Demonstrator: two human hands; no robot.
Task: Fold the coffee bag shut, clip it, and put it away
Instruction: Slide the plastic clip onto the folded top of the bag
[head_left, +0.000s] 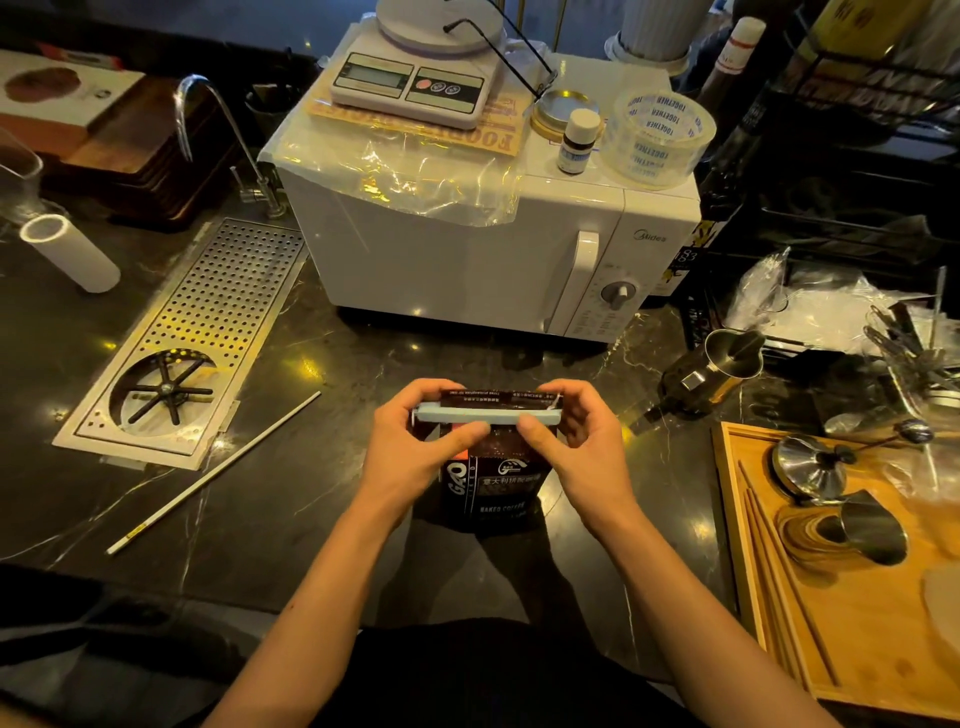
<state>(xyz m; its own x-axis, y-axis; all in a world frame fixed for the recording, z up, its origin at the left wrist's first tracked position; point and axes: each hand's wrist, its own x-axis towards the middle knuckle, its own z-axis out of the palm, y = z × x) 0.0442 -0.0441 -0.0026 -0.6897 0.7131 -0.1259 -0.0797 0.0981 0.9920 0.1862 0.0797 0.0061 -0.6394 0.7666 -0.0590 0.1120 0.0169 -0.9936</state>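
A dark brown coffee bag (493, 486) stands upright on the black marble counter, right in front of me. Its top is folded over, and a pale blue bar clip (488, 415) lies across the fold. My left hand (415, 447) grips the clip's left end and the bag's top corner, thumb pressing on the front. My right hand (576, 441) holds the right end the same way. Both thumbs nearly meet under the clip's middle.
A white microwave (467, 249) stands just behind the bag, carrying a scale (415, 78), a small bottle and tape roll (660, 135). A perforated drain tray (192, 343) and a thin white stick (213, 473) lie left. A steel pitcher (722, 364) and wooden tray (852, 665) sit right.
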